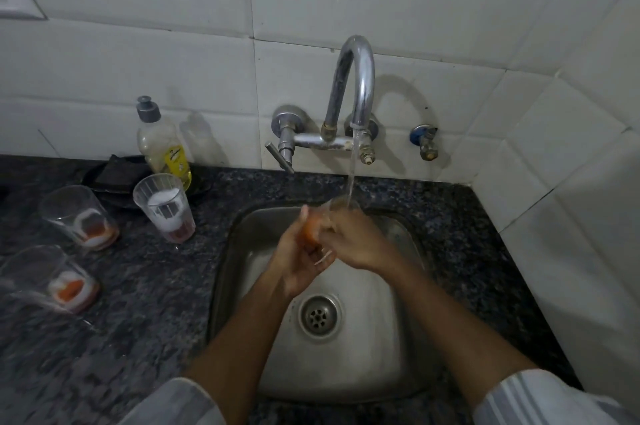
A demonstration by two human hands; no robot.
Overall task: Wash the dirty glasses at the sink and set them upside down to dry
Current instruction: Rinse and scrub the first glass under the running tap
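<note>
White tiled wall (173, 54) across the back and right side. Below it, dark speckled granite table (145, 286), running around a square stainless steel sink (349, 365) with a round drain (320, 315) in the middle. Curved chrome tap (356, 78) mounted on the wall, thin stream of water (352, 168) running down from the spout.

Over the sink, both arms reaching in, pale striped sleeves (540, 400) at the bottom edge. Left hand (299, 263) palm-up with fingers curled round the lower part of a clear glass with orange residue (317, 232), gripping it. Right hand (353, 241) wrapped over the upper part of the same glass, fingers curled around it, rim end tilted up under the water. Pretty blurry there, so can't tell exactly how the fingertips sit.

Left of the sink on the table, three more dirty clear glasses, all upright: ribbed glass with white foam and reddish dregs (165, 208) nearest the sink, smooth glass with orange-brown dregs (81, 217) further left, and a blurred glass with orange dregs (52, 281) at the left edge, nearer the camera. Behind the ribbed one, nearly empty clear dish soap bottle with grey cap and yellow label (162, 140) against the wall, next to a dark cloth (114, 173). Small blue-handled valve (425, 142) on the wall right of the tap.
</note>
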